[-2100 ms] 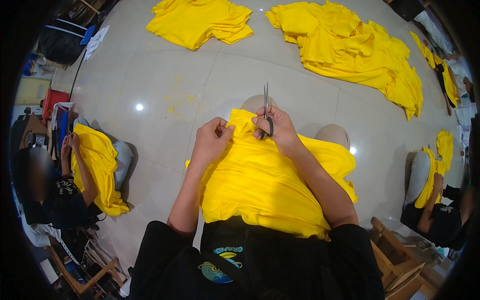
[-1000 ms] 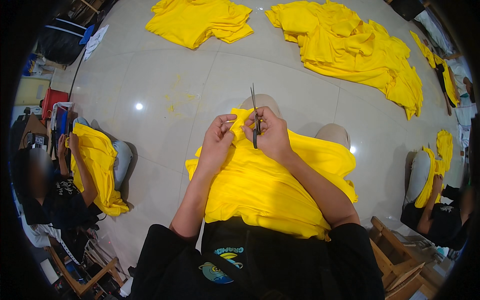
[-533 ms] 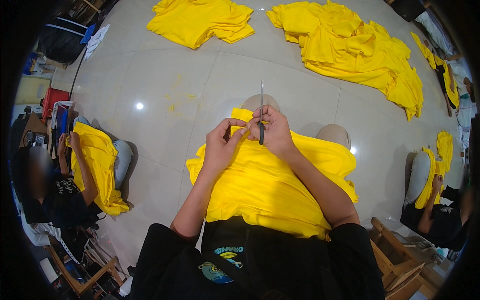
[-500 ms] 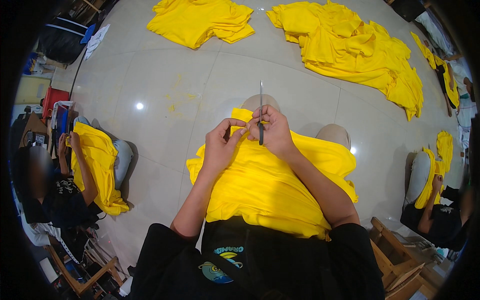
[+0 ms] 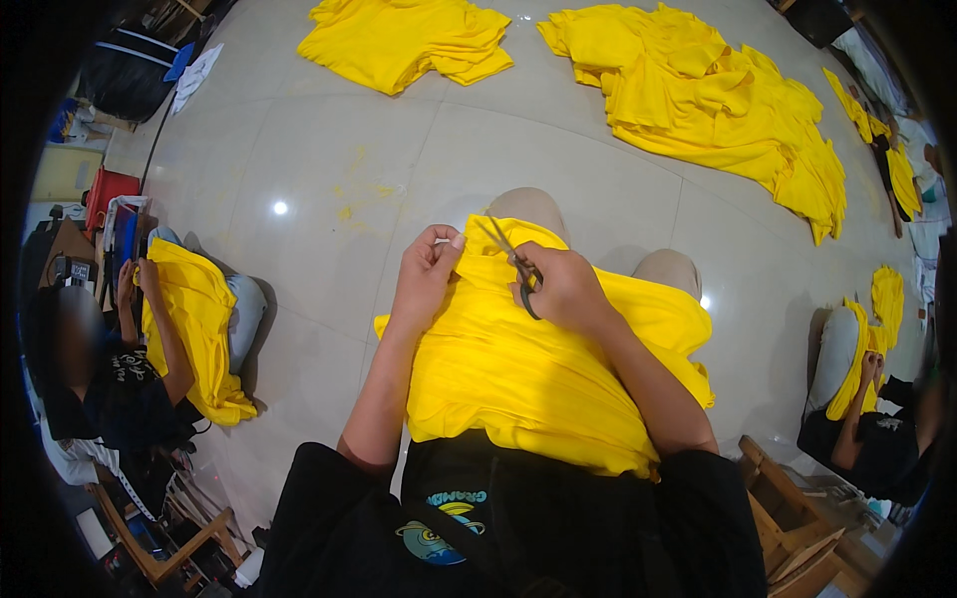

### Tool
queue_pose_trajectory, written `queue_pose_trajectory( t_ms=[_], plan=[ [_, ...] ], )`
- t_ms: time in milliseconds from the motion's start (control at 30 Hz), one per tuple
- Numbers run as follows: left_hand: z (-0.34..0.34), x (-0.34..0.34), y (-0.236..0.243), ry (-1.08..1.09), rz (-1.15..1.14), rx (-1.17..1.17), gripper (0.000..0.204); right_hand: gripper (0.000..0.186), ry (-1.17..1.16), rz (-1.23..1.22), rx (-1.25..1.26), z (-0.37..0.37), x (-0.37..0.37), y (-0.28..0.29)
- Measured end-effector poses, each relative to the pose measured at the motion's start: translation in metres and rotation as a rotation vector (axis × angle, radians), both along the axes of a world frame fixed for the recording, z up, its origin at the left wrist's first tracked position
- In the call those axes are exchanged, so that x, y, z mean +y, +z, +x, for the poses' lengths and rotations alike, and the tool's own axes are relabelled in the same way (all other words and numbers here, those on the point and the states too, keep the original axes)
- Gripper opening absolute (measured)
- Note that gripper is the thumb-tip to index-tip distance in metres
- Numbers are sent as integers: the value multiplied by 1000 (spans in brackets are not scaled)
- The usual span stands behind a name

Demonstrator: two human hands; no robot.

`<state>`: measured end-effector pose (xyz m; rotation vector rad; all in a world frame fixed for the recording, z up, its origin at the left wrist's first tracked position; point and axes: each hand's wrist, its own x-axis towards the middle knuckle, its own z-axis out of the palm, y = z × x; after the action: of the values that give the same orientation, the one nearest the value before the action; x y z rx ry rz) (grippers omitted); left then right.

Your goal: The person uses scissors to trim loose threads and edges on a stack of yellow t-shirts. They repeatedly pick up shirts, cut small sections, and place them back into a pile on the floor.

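A yellow garment (image 5: 518, 369), likely a shirt, lies spread over my lap and knees, its far edge rising in folds between my hands. My left hand (image 5: 427, 274) is closed, thumb and fingers pinching the garment near its far left edge. In my right hand (image 5: 566, 287) are small scissors (image 5: 505, 245) with dark handles. Their blades are parted and point away to the left, over the garment's upper edge. Whether the blades touch the cloth, I cannot tell.
Yellow garments lie in a stack (image 5: 404, 45) and a larger heap (image 5: 708, 100) on the tiled floor ahead. Yellow scraps (image 5: 349, 204) are scattered at left. Co-workers sit at left (image 5: 120, 369) and right (image 5: 887, 419), handling yellow cloth. A wooden frame (image 5: 788, 518) stands at lower right.
My hands have moved apart. The scissors have swung from upright to a leftward tilt, and their blades have opened. My left hand now pinches the garment's edge.
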<state>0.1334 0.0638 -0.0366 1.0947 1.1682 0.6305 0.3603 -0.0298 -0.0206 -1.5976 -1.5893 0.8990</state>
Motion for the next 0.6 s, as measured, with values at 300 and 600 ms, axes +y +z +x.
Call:
queue_pose_trajectory(
  t_ms=[300, 600],
  plan=[
    [1, 2, 3, -20, 8, -6, 14, 18, 87, 154, -420, -3, -8, 14],
    [7, -4, 10, -69, 182, 68, 14, 14, 85, 171, -509, -8, -5, 19]
  ],
)
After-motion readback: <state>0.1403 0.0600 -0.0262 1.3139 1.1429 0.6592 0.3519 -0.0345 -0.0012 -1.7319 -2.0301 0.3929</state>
